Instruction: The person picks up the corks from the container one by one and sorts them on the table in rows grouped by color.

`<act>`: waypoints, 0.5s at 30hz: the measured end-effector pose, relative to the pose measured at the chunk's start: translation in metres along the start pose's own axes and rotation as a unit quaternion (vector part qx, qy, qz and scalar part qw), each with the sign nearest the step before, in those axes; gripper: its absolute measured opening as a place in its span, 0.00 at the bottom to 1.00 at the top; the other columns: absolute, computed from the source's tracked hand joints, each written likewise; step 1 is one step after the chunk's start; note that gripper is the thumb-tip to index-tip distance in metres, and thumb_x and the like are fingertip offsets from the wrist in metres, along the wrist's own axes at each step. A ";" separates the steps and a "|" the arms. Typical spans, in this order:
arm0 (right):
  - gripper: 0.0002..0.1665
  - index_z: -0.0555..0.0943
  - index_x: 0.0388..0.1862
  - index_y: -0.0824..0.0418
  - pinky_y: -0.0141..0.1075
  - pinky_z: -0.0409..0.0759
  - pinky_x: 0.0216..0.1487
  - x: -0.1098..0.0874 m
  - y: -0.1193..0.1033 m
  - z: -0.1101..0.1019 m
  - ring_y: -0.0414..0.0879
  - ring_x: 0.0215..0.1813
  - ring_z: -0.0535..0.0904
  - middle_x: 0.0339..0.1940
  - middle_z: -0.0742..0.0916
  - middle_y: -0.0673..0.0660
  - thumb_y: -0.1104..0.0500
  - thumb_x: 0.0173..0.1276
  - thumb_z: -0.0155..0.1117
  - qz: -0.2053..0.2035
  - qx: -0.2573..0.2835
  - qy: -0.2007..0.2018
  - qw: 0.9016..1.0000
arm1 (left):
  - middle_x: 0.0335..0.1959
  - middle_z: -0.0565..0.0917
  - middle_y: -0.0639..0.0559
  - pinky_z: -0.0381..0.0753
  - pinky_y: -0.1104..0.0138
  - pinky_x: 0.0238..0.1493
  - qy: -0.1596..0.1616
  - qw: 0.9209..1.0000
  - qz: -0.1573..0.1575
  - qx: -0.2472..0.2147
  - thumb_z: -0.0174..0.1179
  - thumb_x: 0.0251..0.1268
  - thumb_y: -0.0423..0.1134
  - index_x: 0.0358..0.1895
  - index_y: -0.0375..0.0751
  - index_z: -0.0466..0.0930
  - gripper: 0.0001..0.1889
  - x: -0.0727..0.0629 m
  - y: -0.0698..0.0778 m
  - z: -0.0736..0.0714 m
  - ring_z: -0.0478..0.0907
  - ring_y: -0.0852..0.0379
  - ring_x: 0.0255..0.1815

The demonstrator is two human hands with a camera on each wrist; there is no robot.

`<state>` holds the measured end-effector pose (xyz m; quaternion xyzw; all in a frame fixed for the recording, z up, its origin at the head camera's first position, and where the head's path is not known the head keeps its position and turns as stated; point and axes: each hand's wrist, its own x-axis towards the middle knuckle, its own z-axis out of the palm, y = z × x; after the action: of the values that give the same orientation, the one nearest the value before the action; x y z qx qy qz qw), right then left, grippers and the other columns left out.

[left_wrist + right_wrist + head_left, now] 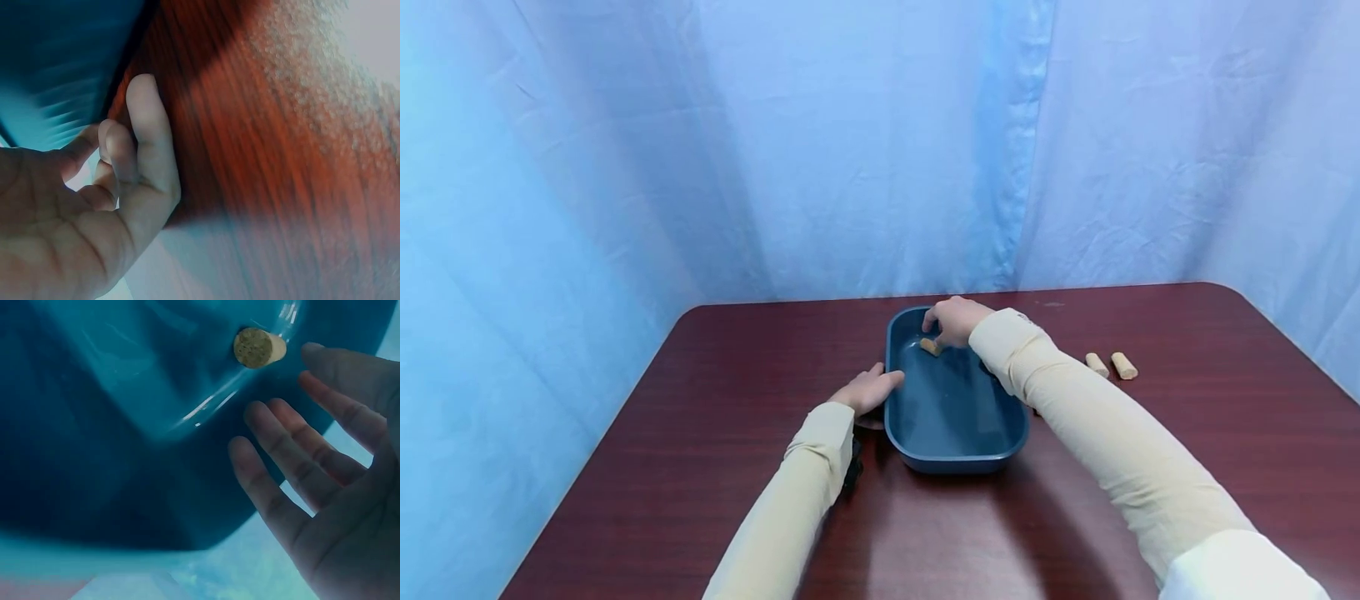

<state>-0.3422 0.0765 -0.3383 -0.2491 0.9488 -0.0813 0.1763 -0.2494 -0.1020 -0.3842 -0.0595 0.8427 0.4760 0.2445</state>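
A dark blue rectangular bin (pixel 951 459) stands on the table. My left hand (pixel 867 390) is at its left side, with the thumb at the rim. In the left wrist view, the loosely bent fingers (pixel 150 119) lie close along the outer wall; firm contact is unclear. Over the bin's far end is my right hand (pixel 958 321), fingers spread and slightly bent. A cork stopper (pixel 930 347) lies on the bin floor just below it. The right wrist view shows a gap between this cork (pixel 253 348) and the fingertips (pixel 312 350).
Two more cork stoppers, a nearer one (pixel 1097 364) and one beside it (pixel 1124 366), lie on the table right of the bin. The dark red wooden table (pixel 737 367) has rounded far corners. Pale blue curtains (pixel 850 150) hang behind and at the sides.
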 end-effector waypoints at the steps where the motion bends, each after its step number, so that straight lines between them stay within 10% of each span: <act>1: 0.23 0.79 0.67 0.62 0.47 0.80 0.55 0.001 0.000 0.001 0.55 0.51 0.80 0.59 0.83 0.66 0.63 0.75 0.63 0.002 0.000 0.000 1.000 | 0.80 0.52 0.36 0.85 0.51 0.48 -0.001 1.000 0.000 0.001 0.45 0.71 0.49 0.83 0.39 0.45 0.40 0.000 0.000 0.000 0.70 0.39 0.66; 15: 0.26 0.78 0.68 0.58 0.45 0.80 0.49 0.013 0.004 0.022 0.56 0.52 0.77 0.64 0.79 0.67 0.68 0.72 0.63 0.037 0.011 -0.013 0.999 | 0.79 0.56 0.35 0.85 0.52 0.50 -0.002 1.000 0.009 0.010 0.44 0.74 0.50 0.82 0.38 0.47 0.38 0.002 -0.001 0.002 0.70 0.39 0.66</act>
<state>-0.3466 0.0718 -0.3635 -0.2131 0.9541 -0.0820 0.1939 -0.2499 -0.1004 -0.3863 -0.0484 0.8473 0.4700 0.2427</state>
